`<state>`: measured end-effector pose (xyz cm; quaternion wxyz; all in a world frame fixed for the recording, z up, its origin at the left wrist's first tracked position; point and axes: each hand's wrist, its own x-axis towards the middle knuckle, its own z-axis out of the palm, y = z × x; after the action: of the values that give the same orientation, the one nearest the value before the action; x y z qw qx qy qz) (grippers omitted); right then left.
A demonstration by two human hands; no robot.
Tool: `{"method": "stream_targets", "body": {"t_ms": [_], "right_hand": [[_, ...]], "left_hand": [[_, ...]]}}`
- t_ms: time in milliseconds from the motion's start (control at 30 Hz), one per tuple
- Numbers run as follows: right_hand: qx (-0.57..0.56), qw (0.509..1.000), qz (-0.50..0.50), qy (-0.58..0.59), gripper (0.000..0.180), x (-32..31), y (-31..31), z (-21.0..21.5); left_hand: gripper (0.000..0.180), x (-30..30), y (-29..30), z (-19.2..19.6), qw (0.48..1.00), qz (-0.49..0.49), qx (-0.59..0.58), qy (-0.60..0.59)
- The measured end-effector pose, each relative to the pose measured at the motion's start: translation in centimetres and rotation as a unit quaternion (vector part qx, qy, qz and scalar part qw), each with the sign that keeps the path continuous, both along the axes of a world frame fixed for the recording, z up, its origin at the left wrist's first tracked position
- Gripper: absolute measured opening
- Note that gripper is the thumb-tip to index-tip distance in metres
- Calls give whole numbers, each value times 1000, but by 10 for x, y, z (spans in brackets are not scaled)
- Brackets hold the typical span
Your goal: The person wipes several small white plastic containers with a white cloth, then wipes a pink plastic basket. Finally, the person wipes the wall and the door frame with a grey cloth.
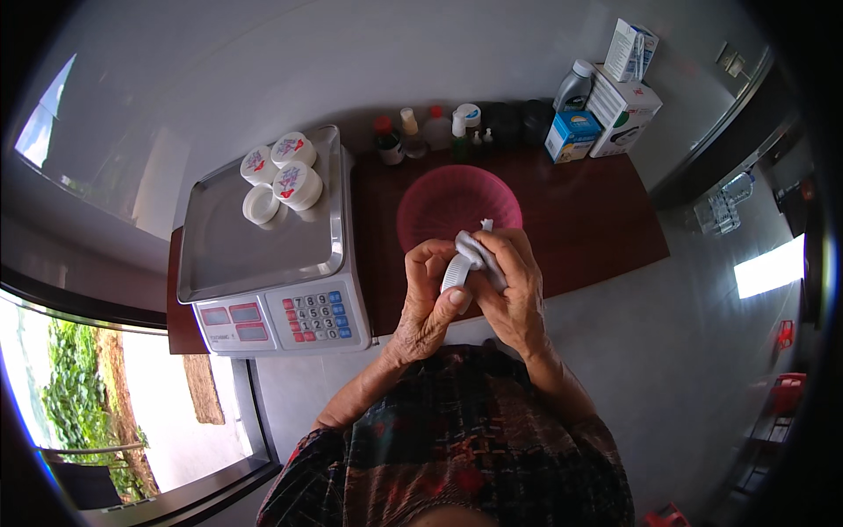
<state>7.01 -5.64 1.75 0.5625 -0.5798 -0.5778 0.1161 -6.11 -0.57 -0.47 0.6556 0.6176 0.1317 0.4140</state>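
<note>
My left hand grips a white ridged lid by its rim, thumb on the near edge. Against the lid's inner side my right hand presses a whitish cloth, bunched between the fingers. Both hands are held together in front of the pink plastic basin, covering its near part. On the steel pan of the scale to the left stand several white jars with printed lids. Beside them sits an open white jar.
The grey digital scale fills the left of the dark red table. Small bottles line the wall behind the basin. A blue box, white boxes and a grey bottle stand at the back right.
</note>
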Motion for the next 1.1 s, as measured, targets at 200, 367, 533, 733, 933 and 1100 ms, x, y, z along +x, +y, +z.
{"method": "stream_targets", "body": {"t_ms": [200,367,533,733,933,1100], "right_hand": [[84,996,-1,-34,43,9,5,-10],[107,978,-28,-179,42,8,3,7],[73,988,-54,-125,41,-2,5,7],[-60,991,-26,114,24,-10,5,-15],[-228,940,50,247,20,-7,-8,-8],[7,982,34,-183,24,-3,-9,-23]], "left_hand": [[55,3,-1,-1,1000,-22,-4,-11],[47,-14,0,26,967,3,122,226],[53,-10,-13,28,978,52,65,190],[64,-8,-14,5,969,114,152,161],[69,-8,-5,-14,951,119,247,140],[70,-8,-3,-13,969,97,207,99]]}}
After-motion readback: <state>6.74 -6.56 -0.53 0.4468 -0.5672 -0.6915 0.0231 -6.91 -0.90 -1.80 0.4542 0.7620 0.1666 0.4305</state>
